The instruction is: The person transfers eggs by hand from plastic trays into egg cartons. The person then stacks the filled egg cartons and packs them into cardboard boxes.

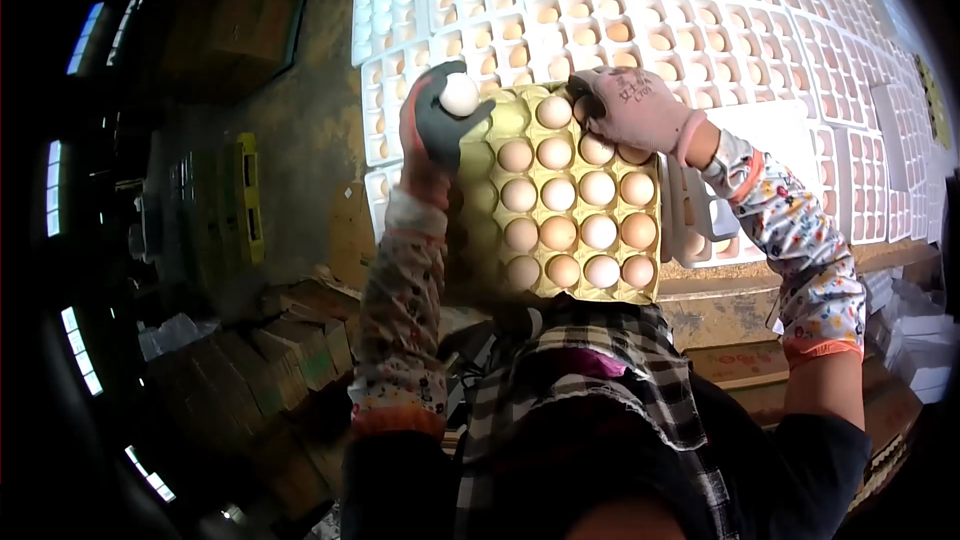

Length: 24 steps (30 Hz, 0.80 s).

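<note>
My left hand (440,118), in a dark-palmed glove, grips a pale egg (459,95) above the upper left corner of a yellow egg tray (480,245). Rows of brown and cream eggs (558,194) sit in the tray's cups, while its left column holds none. At the upper right corner, my right hand (622,108), in a pink glove with dark fingertips, is curled over another egg (583,110), which is mostly hidden by the fingers. Beside that hand, an egg (554,112) rests in the top row.
White foam trays (560,35) full of eggs cover the large surface ahead and to the right. A white foam lid or sheet (775,140) lies under my right forearm. Stacked cardboard (290,340) stands at lower left, and a yellow pallet-like object (250,195) is farther left.
</note>
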Motion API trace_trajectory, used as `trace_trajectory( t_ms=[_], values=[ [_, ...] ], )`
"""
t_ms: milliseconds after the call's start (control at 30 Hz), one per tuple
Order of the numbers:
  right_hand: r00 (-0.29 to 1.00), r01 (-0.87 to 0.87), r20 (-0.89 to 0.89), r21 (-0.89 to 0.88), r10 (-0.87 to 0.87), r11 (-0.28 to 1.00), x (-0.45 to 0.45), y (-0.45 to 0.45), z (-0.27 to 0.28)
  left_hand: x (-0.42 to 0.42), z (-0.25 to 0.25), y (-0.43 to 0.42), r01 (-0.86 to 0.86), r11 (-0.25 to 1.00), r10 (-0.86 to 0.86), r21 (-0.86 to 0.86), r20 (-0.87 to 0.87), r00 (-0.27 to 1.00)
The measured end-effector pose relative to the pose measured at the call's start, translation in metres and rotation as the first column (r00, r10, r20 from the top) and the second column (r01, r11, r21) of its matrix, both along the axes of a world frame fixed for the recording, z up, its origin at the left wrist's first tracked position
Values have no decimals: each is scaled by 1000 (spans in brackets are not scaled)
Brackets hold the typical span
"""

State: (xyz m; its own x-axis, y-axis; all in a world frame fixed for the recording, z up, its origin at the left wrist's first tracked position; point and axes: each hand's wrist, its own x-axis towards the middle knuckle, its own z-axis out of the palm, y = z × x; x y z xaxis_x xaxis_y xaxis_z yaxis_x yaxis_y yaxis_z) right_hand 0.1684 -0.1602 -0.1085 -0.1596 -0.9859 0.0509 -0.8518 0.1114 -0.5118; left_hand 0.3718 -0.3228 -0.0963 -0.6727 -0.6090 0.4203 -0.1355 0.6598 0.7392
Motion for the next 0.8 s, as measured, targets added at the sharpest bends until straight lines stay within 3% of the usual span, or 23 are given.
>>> trace_trajectory(
  t_ms=[33,67,100,133,167,200,267,300,333,367,400,433,467,500,533,567,600,667,733,800],
  values=[
    [996,-14,89,35,11,999,-7,-3,5,-8,-3,-12,10,841,-23,541,17,1000],
    [985,-26,171,72,14,997,-17,-6,8,-13,-5,-23,19,412,-55,911,5,998],
    [800,18,599,-4,-12,1000,-27,2,-2,-26,13,-13,7,720,-279,693,281,918],
    [485,50,834,274,-263,960,-30,13,28,-44,31,6,127,913,-351,388,585,731],
    [354,115,907,199,-228,973,-27,22,28,-49,30,22,339,939,-170,-52,788,591],
    [219,187,960,137,-177,973,-26,31,28,-52,19,27,438,891,-129,-117,861,492],
    [361,118,914,150,-183,982,-21,36,24,-49,12,8,478,878,-256,-30,815,520],
    [452,59,847,283,-278,957,-9,33,46,-41,14,2,477,879,-314,-25,723,616],
    [544,15,761,411,-352,912,1,27,60,-29,10,-4,363,889,-456,278,490,743],
    [813,-60,580,177,-54,982,13,20,41,-14,0,-12,291,768,-483,570,216,849],
    [988,-71,145,126,52,989,32,16,47,1,-4,-20,275,538,-395,797,-50,917],
    [987,-101,-110,135,116,986,46,9,41,18,9,-27,317,372,-348,872,-185,919],
    [917,-134,-354,155,182,979,60,0,34,29,13,-36,268,346,-344,899,-144,928],
    [884,-128,-391,322,255,938,70,-11,35,36,16,-40,217,492,-476,843,51,878],
    [878,-140,-391,338,274,931,72,-20,30,34,21,-43,193,633,-547,750,257,797],
    [874,-132,-394,370,284,919,73,-27,34,32,31,-38,366,851,-523,376,550,652],
    [866,-127,-399,407,301,905,76,-32,40,30,36,-27,556,831,-318,-35,789,525],
    [859,-101,-398,484,321,869,81,-45,45,25,18,-12,678,718,-252,-156,851,461],
    [819,-168,-453,397,352,902,77,-50,46,25,-8,-12,700,521,-137,-488,762,633],
    [967,-81,-118,696,224,714,65,-77,70,30,-2,-51,753,642,-514,-144,648,562]
  ],
)
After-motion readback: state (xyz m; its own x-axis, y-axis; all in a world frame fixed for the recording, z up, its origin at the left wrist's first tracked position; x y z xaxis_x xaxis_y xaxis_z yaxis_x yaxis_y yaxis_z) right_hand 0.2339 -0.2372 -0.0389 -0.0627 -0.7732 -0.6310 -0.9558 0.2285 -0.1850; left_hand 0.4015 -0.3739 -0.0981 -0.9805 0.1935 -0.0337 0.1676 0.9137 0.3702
